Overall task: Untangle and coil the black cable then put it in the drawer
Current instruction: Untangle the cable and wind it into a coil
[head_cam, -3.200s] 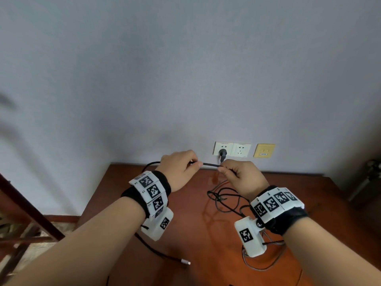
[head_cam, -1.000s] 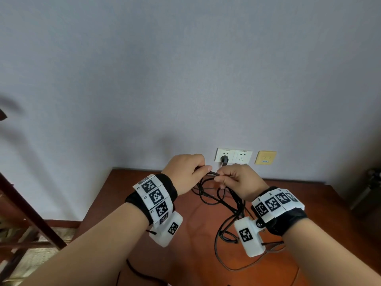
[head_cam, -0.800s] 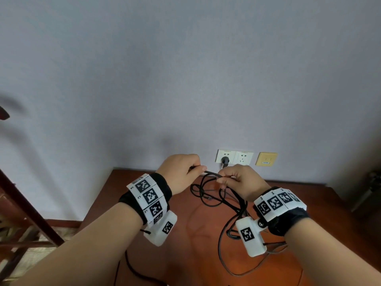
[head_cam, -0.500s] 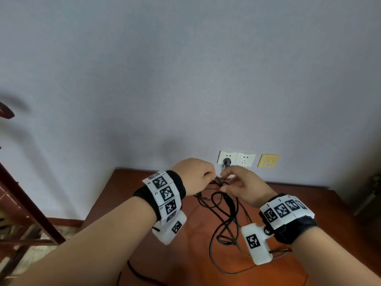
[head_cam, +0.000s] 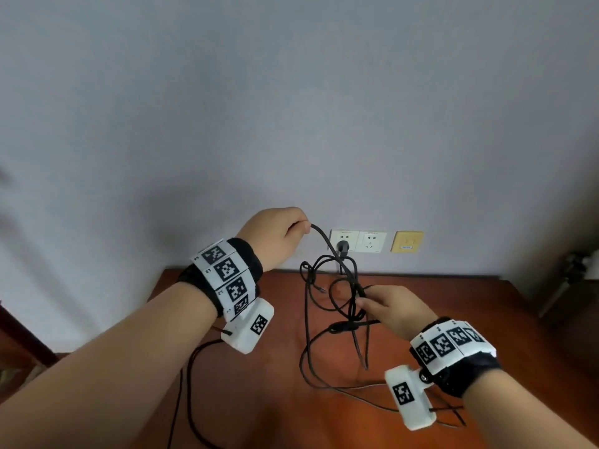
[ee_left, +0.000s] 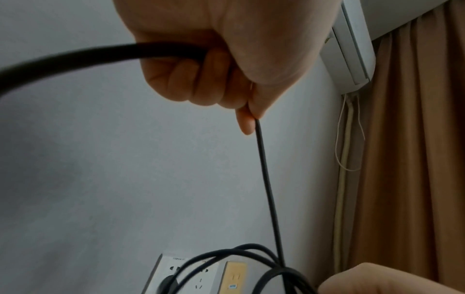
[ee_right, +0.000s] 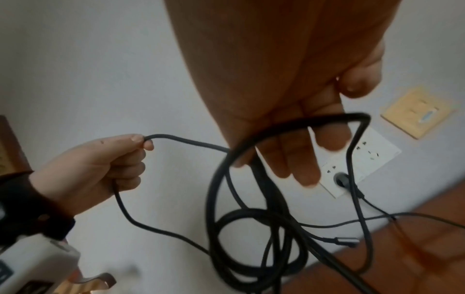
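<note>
The black cable [head_cam: 343,326] is a tangle of loops hanging in the air above the wooden table [head_cam: 259,400]. My left hand [head_cam: 278,234] is raised and pinches one strand, which runs down and right to the bundle. In the left wrist view the cable [ee_left: 266,189] passes through my left hand's [ee_left: 214,59] curled fingers and drops to the loops. My right hand [head_cam: 393,307] is lower and holds the bunched loops. In the right wrist view the cable's [ee_right: 214,208] loops hang over my right hand's fingers [ee_right: 297,159], with my left hand [ee_right: 95,165] beyond. No drawer is in view.
A white double wall socket [head_cam: 371,241] with a black plug [head_cam: 343,246] in it sits just behind the cable, and a yellow wall plate [head_cam: 406,242] is beside it. Thin wires lie on the table near my right wrist. A dark wooden frame [head_cam: 19,328] stands at the left.
My left hand has risen up and to the left, drawing a strand out of the bundle. My right hand has dropped lower and nearer to me with the loops.
</note>
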Tool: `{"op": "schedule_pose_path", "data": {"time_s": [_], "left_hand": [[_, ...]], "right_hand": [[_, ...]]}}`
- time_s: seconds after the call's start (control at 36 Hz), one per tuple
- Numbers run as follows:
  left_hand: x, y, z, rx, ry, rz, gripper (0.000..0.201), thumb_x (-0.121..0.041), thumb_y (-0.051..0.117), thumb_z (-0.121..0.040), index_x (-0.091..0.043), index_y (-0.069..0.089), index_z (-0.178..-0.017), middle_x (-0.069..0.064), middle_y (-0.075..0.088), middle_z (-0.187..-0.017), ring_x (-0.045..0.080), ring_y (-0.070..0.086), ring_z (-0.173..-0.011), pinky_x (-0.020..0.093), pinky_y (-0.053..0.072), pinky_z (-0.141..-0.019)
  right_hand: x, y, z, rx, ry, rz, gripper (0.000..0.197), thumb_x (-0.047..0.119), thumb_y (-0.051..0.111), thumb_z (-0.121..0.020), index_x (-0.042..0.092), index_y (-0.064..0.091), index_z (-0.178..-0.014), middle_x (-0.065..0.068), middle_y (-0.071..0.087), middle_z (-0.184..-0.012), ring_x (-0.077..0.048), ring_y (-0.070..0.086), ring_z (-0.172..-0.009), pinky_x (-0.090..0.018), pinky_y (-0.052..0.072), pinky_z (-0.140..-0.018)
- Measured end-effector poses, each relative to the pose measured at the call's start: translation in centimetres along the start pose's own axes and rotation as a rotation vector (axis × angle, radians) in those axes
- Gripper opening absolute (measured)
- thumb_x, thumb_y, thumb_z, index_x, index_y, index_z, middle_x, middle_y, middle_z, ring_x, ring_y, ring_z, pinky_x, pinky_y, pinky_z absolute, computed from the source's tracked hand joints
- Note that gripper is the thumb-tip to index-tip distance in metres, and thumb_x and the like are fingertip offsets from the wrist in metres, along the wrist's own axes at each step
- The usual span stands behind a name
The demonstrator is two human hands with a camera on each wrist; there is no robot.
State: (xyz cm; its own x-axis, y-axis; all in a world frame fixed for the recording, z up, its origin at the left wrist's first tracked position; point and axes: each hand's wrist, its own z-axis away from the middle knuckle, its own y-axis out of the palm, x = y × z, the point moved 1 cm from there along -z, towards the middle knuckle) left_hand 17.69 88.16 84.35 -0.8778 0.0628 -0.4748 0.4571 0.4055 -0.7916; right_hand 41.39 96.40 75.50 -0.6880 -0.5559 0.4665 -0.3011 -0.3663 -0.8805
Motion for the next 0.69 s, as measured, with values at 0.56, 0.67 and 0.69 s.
{"op": "schedule_pose_path", "data": {"time_s": [0.56,0.67,0.69], "left_hand": [[1.4,-3.2,-2.3,-0.174,-0.048,-0.100,0.029,-0.025,0.038,-0.101,-0.014,0.065,-0.097,-0.004,0.060,-0.084,0.015,0.052,-0.076,0.026,0.036,-0.070],[2.2,-3.7,-2.0,-0.198,-0.071,-0.078,0.029,-0.026,0.038,-0.100,-0.014,0.065,-0.095,-0.005,0.062,-0.081,0.017,0.053,-0.074,0.027,0.037,-0.068],[2.0,-3.6,-1.9,-0.200,-0.066,-0.060,0.028,-0.025,0.038,-0.100,-0.015,0.064,-0.093,-0.007,0.058,-0.074,0.016,0.052,-0.070,0.027,0.035,-0.065]], "right_hand": [[-7.0,-4.1,0.7,0.119,0.232,0.418,0.047,0.062,0.040,-0.091,0.024,0.055,-0.068,0.008,0.060,-0.078,-0.007,0.054,-0.079,-0.038,0.036,-0.086],[-8.3,-3.5,1.4,-0.014,0.368,0.347,0.035,0.054,0.041,-0.094,0.026,0.049,-0.073,0.006,0.055,-0.090,-0.012,0.055,-0.086,-0.044,0.040,-0.090],[-8.2,-3.4,1.2,-0.054,0.367,0.351,0.024,0.049,0.045,-0.093,0.029,0.051,-0.081,0.006,0.053,-0.100,-0.013,0.055,-0.093,-0.046,0.040,-0.092]]}}
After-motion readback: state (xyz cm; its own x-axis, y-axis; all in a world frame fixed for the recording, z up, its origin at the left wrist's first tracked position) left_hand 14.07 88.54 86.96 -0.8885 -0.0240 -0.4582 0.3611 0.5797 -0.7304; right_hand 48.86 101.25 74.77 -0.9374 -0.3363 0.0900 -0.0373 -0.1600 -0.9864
